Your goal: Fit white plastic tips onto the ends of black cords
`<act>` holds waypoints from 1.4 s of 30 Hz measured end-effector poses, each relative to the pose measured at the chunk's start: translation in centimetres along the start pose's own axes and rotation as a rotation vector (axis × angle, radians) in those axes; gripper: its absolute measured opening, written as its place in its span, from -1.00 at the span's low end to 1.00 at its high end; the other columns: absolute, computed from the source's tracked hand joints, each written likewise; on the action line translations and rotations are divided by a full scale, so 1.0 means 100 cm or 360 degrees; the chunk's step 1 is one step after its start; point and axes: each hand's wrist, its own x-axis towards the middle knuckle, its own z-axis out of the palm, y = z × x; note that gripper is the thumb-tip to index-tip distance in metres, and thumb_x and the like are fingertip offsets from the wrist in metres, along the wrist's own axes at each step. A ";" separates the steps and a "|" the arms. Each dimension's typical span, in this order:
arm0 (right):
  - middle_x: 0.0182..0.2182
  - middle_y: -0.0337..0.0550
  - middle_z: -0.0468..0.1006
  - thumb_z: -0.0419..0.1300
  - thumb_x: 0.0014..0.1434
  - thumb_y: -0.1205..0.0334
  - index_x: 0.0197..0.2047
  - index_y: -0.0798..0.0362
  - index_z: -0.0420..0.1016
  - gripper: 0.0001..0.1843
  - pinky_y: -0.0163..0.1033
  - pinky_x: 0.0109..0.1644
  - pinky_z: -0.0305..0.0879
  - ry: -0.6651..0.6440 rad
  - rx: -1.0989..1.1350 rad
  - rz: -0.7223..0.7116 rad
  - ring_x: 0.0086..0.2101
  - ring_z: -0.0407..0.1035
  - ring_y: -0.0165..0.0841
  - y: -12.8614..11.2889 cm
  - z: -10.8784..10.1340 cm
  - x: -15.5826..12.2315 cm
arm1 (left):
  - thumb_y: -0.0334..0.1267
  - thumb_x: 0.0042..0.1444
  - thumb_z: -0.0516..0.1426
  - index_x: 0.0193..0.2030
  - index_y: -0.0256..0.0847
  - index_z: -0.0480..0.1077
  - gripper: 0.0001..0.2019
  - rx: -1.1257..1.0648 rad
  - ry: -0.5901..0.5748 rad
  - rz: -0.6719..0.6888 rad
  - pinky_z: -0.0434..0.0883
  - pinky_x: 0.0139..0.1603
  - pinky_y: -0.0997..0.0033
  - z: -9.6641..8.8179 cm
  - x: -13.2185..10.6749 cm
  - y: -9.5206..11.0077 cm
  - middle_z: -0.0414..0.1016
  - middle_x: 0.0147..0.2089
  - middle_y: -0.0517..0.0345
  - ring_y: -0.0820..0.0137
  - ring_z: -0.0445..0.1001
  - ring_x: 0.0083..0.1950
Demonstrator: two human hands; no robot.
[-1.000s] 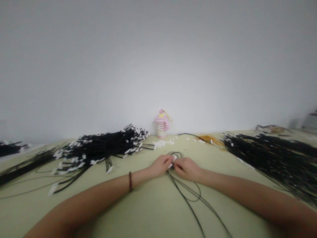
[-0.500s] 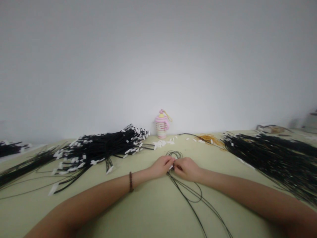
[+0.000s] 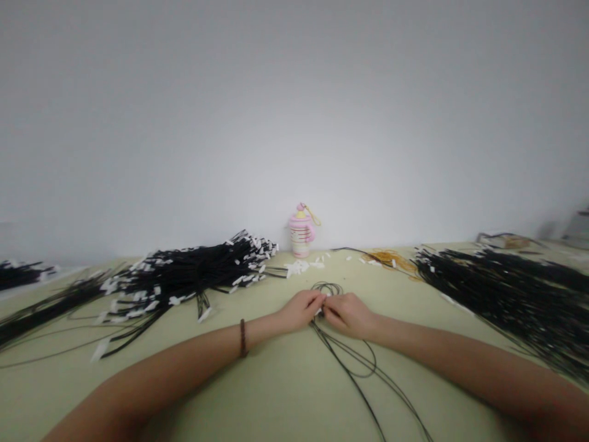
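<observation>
My left hand (image 3: pixel 301 309) and my right hand (image 3: pixel 348 313) meet at the middle of the table, fingertips pinched together. Between them is a small white connector (image 3: pixel 318 312), mostly covered by the fingers. Thin black cables (image 3: pixel 352 356) run from this spot toward the near edge, with one loop bending out to the right. Beyond the fingers, more black cable lies in small coils (image 3: pixel 327 286). Both hands are closed; which fingers carry the connector and which the cable is hard to make out.
A heap of black cables with white connectors (image 3: pixel 197 270) lies left. Long black cables (image 3: pixel 501 301) spread at right, beside yellow wires (image 3: pixel 391 258). A pink and white cup (image 3: pixel 301 236) stands by the wall, with white connectors (image 3: pixel 299 267) scattered before it on the green table (image 3: pixel 257 393).
Both hands stay at nearly the same place. The right fingers have shifted slightly closer to the left fingertips, and the small coils beyond have moved a little to the right.
</observation>
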 end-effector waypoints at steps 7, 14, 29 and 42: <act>-0.54 -0.17 0.39 -0.10 0.12 0.31 -0.44 0.13 0.30 -0.79 -0.39 -0.44 0.05 0.0028 0.0045 0.0003 -0.52 0.23 -0.46 0.000 -0.001 -0.001 | -0.10 0.15 -0.20 -0.57 -0.26 0.14 -0.62 -0.0029 -0.0005 -0.0012 0.11 -0.45 0.53 -0.001 0.000 0.002 0.15 -0.58 0.26 0.50 0.14 -0.48; -0.55 -0.18 0.37 -0.09 0.11 0.31 -0.45 0.13 0.30 -0.80 -0.38 -0.45 0.05 0.0057 0.0123 0.0039 -0.53 0.21 -0.47 0.000 0.001 0.000 | -0.09 0.14 -0.19 -0.57 -0.27 0.16 -0.63 -0.0084 0.0002 -0.0029 0.10 -0.44 0.53 -0.002 0.001 0.000 0.15 -0.57 0.26 0.50 0.14 -0.47; -0.67 -0.28 0.27 -0.07 0.09 0.33 -0.53 0.13 0.30 -0.77 -0.42 -0.53 -0.02 0.0075 0.0447 0.0108 -0.63 0.09 -0.52 0.001 0.000 0.005 | -0.06 0.11 -0.16 -0.55 -0.31 0.24 -0.60 -0.0270 0.0021 -0.0183 0.11 -0.43 0.53 -0.003 0.004 -0.004 0.18 -0.57 0.24 0.49 0.14 -0.47; -0.68 -0.33 0.18 0.02 0.02 0.31 -0.57 0.13 0.29 -0.83 -0.40 -0.54 -0.07 0.0029 0.0964 0.0307 -0.63 0.02 -0.54 0.006 0.006 0.004 | 0.00 0.03 -0.05 -0.56 -0.31 0.26 -0.61 -0.0615 0.0044 -0.0386 0.07 -0.50 0.54 -0.003 0.004 -0.003 0.14 -0.59 0.27 0.52 0.11 -0.50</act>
